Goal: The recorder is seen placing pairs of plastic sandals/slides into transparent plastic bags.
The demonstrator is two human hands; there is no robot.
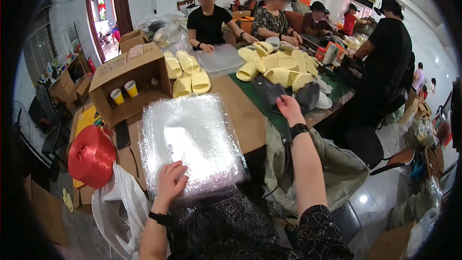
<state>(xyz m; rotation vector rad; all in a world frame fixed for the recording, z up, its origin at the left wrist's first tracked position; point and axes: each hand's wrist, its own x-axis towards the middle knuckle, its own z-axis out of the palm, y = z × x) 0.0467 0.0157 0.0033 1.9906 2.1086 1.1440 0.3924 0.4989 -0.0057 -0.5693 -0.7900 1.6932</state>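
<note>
A stack of clear plastic bags [192,130] lies in front of me on the table. My left hand [172,179] rests on its near edge, fingers apart and slightly bent, holding nothing. To the right, my right hand [290,110] reaches to a dark grey slipper [269,92], with its fingers closed at the slipper's near edge. Beside it is another dark slipper [308,97]. Pale yellow slippers [281,62] are heaped just beyond, with a few white ones [324,101] at the right.
At the left stand an open cardboard box [130,70] with two yellow cups inside, a phone [122,134] and a red twine roll [92,156]. More yellow slippers [191,81] lie behind the bags. A grey-green sack [332,168] hangs at the table's right edge. Several people work across the table.
</note>
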